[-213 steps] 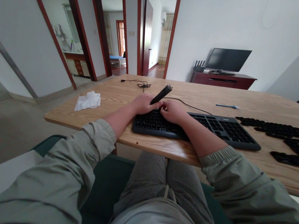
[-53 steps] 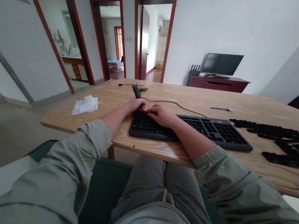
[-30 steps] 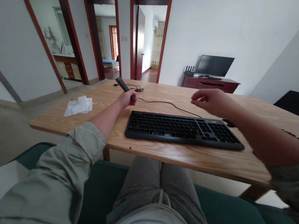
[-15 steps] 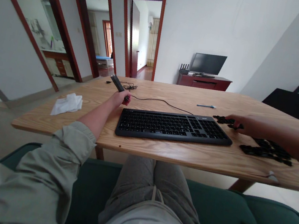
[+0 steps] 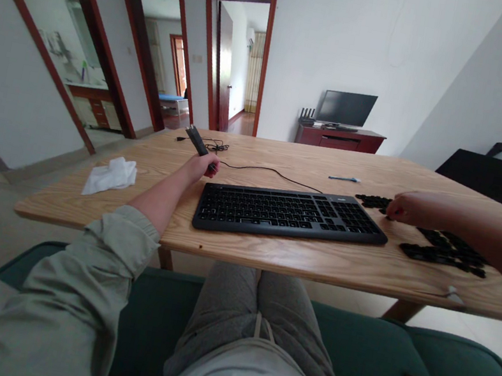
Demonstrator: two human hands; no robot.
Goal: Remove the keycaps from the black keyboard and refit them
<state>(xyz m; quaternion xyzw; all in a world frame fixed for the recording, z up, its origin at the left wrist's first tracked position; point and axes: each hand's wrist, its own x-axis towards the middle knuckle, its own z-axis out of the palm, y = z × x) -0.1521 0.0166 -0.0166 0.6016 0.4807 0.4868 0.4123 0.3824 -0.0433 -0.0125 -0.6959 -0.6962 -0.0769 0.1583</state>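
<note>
Presently, head view: our right hand [image 5: 404,206] has left the keyboard [image 5: 292,215] for the pieces [image 5: 444,253], black, on the counter [image 5: 287,257] to its right. Right fingers: curled; whether gripping a piece, we cannot tell. Left hand [image 5: 205,166]: gripping a black tool [image 5: 195,138], near the keyboard's far left corner. Consequence: keyboard exposed to us. Also: cord [image 5: 271,170] and brush [image 5: 344,178] behind, tissue [image 5: 111,176] at left. Obstruction: our right forearm [image 5: 489,242], screening some pieces.

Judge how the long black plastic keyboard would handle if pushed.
The keyboard should slide as one stiff slab, given its straight edges. It probably won't tip, lying flat. The thin black cable behind it seems floppy, given its curves.
</note>
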